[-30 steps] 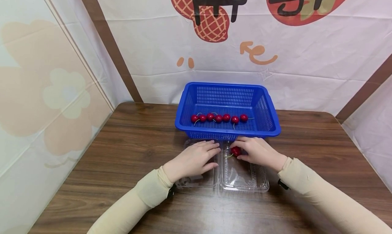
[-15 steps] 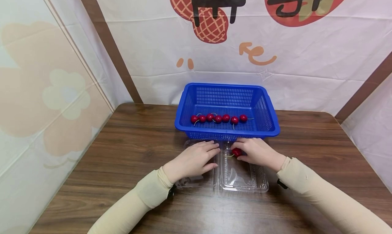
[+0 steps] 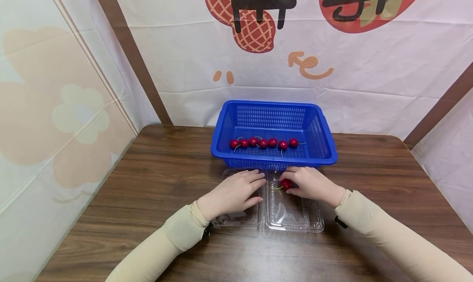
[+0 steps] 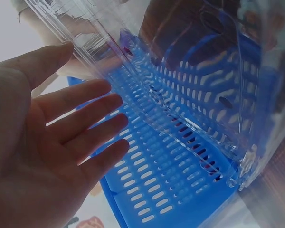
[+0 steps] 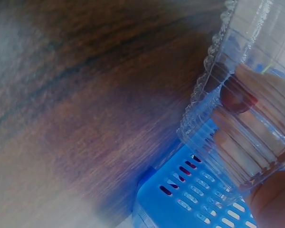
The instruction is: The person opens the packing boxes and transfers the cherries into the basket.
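In the head view, my right hand (image 3: 309, 183) pinches a red cherry (image 3: 286, 184) between thumb and fingers. Its pale stem points left. The cherry is inside the far end of the right half of a clear plastic clamshell box (image 3: 292, 223). Through the clear wall, the right wrist view shows the cherry (image 5: 238, 97) between the fingers. My left hand (image 3: 233, 193) lies over the left half of the box, its fingers straight and slightly spread. The left wrist view shows that hand (image 4: 61, 128) holding nothing, beside the clear plastic (image 4: 180, 137).
Just behind the box stands a blue mesh basket (image 3: 273, 161). Several red cherries (image 3: 262, 143) with stems lie in a row on its floor. The wooden table (image 3: 166, 171) reaches back to a printed cloth wall (image 3: 177, 68).
My right hand and the cherry have shifted very slightly toward the near right within the box. The left hand and the cherries in the basket stay in place.
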Demonstrator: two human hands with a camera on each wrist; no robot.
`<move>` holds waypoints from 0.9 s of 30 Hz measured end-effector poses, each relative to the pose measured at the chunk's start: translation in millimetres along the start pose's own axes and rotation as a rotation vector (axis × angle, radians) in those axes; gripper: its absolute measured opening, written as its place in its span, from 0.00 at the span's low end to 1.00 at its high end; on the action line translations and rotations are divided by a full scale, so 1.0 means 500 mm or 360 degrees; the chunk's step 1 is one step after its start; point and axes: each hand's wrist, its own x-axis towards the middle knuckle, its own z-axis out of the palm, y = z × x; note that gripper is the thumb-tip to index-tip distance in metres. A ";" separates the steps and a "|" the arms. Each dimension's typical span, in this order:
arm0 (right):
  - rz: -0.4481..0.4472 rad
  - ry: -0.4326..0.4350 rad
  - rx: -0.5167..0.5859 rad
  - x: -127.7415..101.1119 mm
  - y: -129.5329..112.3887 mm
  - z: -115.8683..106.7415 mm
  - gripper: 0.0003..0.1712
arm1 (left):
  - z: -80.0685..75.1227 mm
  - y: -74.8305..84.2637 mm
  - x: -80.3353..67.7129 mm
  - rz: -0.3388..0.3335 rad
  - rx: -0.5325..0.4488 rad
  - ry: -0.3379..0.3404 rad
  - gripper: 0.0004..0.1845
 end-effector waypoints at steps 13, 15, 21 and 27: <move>-0.0038 0.0060 0.0002 0.000 -0.002 -0.018 0.17 | 0.003 0.001 0.003 0.0008 0.0011 -0.0005 0.27; -0.0050 0.0071 -0.0003 0.000 -0.002 -0.021 0.18 | 0.003 0.001 0.004 0.0005 -0.0001 -0.0005 0.27; -0.0079 0.0078 -0.0010 -0.001 -0.008 -0.031 0.18 | 0.000 0.000 0.004 0.0012 -0.0016 0.0016 0.27; -0.0097 0.0087 -0.0024 -0.005 -0.017 -0.042 0.18 | -0.001 0.001 0.004 0.0015 -0.0021 0.0022 0.27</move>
